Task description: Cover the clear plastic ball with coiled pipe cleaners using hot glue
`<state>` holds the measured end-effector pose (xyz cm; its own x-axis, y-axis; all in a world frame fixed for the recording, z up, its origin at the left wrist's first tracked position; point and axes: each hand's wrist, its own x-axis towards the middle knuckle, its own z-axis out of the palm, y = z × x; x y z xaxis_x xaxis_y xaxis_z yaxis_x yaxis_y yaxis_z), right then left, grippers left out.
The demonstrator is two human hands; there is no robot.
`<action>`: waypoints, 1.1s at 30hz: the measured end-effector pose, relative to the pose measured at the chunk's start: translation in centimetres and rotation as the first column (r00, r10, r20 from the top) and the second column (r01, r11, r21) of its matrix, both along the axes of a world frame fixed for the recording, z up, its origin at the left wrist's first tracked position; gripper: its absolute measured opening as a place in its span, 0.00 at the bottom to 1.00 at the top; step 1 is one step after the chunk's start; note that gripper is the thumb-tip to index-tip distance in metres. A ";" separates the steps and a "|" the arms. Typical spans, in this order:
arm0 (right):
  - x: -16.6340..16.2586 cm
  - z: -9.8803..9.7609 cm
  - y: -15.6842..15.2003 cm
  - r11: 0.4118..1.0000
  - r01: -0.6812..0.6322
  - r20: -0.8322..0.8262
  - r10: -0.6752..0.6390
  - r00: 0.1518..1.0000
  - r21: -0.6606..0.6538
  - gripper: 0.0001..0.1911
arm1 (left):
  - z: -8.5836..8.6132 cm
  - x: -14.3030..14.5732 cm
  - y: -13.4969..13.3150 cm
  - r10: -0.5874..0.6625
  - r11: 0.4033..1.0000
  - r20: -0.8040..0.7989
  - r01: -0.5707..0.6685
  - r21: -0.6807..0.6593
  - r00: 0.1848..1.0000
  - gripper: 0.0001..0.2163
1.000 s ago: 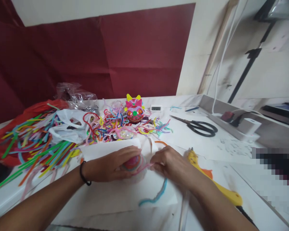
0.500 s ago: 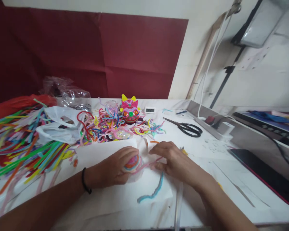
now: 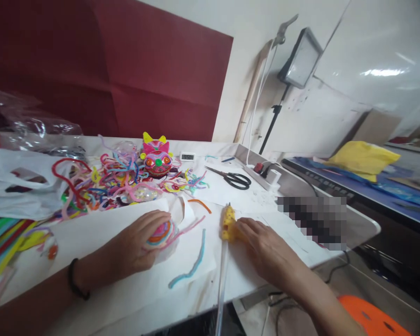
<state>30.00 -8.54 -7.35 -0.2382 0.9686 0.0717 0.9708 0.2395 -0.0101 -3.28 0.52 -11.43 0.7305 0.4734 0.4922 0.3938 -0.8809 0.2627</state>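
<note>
My left hand is closed round a clear ball with coiled pink, orange and blue pipe cleaner on its face. A loose pink pipe cleaner sticks out from it to the right. Fingers of my right hand are wrapped on the handle of a yellow hot glue gun; a long clear glue stick runs from its rear past the table edge. Between the hands, a light blue pipe cleaner lies on white paper, and an orange strip lies farther back.
A finished lion-head ornament stands at the back among tangled pipe cleaners. Black scissors, a small digital clock and a power strip are to its right. A white plastic bag sits at left. An orange stool is below.
My right hand has left the pink pipe cleaner and moved right onto the glue gun. My left hand keeps the ball. The view has turned to the right.
</note>
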 end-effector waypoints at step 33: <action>-7.1 -1.1 -4.1 0.988 -0.138 -0.847 0.013 0.531 -0.072 0.15 | 1.5 1.3 -1.8 0.063 0.997 0.047 -0.061 -0.037 0.997 0.31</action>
